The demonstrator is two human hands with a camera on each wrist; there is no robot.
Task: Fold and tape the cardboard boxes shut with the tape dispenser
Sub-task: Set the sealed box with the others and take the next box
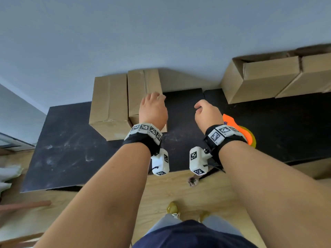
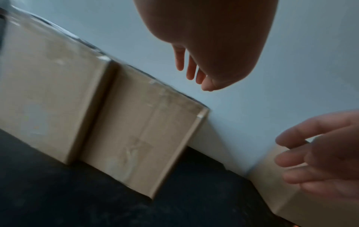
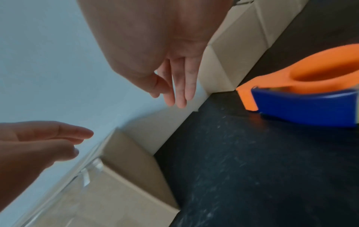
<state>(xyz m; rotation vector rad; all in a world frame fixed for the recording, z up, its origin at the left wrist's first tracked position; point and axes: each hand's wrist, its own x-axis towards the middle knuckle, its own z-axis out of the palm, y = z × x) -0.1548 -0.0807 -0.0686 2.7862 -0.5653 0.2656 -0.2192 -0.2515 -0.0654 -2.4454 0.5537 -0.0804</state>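
Observation:
Two closed cardboard boxes stand side by side on the black table point(image 1: 68, 149) against the wall, a left box point(image 1: 109, 104) and a right box point(image 1: 143, 90) with clear tape along its seams point(image 2: 139, 138). My left hand point(image 1: 154, 106) hovers above the right box's near right corner, fingers relaxed and empty point(image 2: 190, 69). My right hand point(image 1: 206, 111) hangs over the bare table, fingers loose and empty point(image 3: 174, 86). The orange and blue tape dispenser point(image 1: 238, 129) point(image 3: 303, 95) lies on the table just right of my right wrist. Two unsealed boxes point(image 1: 259, 77) sit at the back right.
A pale wall point(image 1: 161, 33) runs behind the table. The wooden floor point(image 1: 179, 194) and the person's feet lie below the table's near edge. A small bit of debris point(image 1: 192, 181) is on the floor near that edge.

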